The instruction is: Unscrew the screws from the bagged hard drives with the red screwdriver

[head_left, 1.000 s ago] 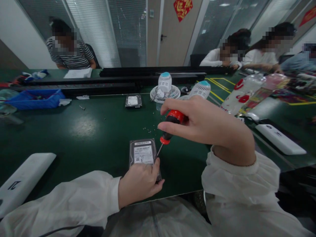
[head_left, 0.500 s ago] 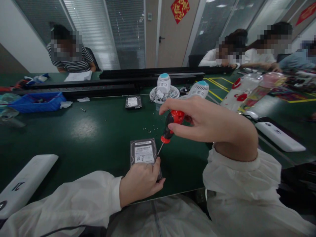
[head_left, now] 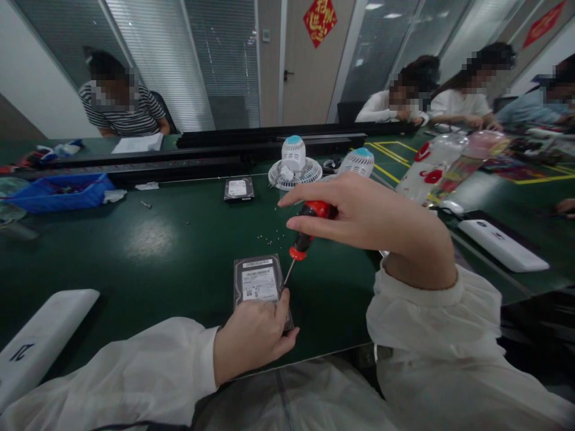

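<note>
My left hand [head_left: 254,338] grips the near end of a 3.5-inch hard disk drive [head_left: 259,283], which lies flat on the green bench top [head_left: 179,251] with its label up. My right hand [head_left: 363,224] holds a screwdriver with a red and black handle [head_left: 312,218] above the drive, pinched between thumb and fingers. Its thin shaft [head_left: 290,271] slants down, and the tip reaches the drive's right edge beside my left thumb. Several tiny screws [head_left: 269,238] lie scattered just beyond the drive.
A second hard disk drive [head_left: 238,189] and a small white fan [head_left: 294,164] stand farther along the bench. A blue tray [head_left: 63,194] sits far left, a plastic bottle [head_left: 431,167] far right, and white padded bars [head_left: 40,329] lie at both sides. Several co-workers [head_left: 395,102] sit beyond black rails [head_left: 269,140].
The whole scene has drifted slightly left in view. The screwdriver handle has tilted a little in my right hand, its tip still at the drive's edge. My left hand stays on the drive.
</note>
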The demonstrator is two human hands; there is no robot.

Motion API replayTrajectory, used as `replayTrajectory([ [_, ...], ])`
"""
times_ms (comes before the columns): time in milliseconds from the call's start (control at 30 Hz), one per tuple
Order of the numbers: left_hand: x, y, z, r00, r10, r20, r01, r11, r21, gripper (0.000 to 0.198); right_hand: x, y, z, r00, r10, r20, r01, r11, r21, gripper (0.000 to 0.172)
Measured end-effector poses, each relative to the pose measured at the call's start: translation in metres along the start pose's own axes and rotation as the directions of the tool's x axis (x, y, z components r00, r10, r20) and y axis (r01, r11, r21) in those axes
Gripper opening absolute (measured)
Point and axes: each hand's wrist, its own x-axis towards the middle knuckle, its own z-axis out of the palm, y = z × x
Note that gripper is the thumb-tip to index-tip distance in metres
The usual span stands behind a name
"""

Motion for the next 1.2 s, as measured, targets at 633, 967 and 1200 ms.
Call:
replayTrajectory([
  [633, 0.001, 0.0, -0.004, 1.0, 0.003, -0.001, -0.003, 1.0, 0.017, 0.058, 0.0, -0.002, 0.001, 0.998, -0.052, 0.023, 0.051, 0.998, 0.035, 0.044],
  [967, 0.0, 0.0, -0.004, 1.0, 0.006, -0.013, -0.006, 1.0, 0.003, 0.055, -0.002, -0.007, 0.001, 0.992, -0.124, -0.016, 0.124, 0.992, 0.037, 0.035],
  [1200, 0.0, -0.001, -0.004, 1.0, 0.007, -0.001, -0.007, 1.0, -0.007, 0.056, -0.002, -0.008, 0.001, 0.989, -0.15, -0.004, 0.15, 0.986, 0.066, 0.033],
])
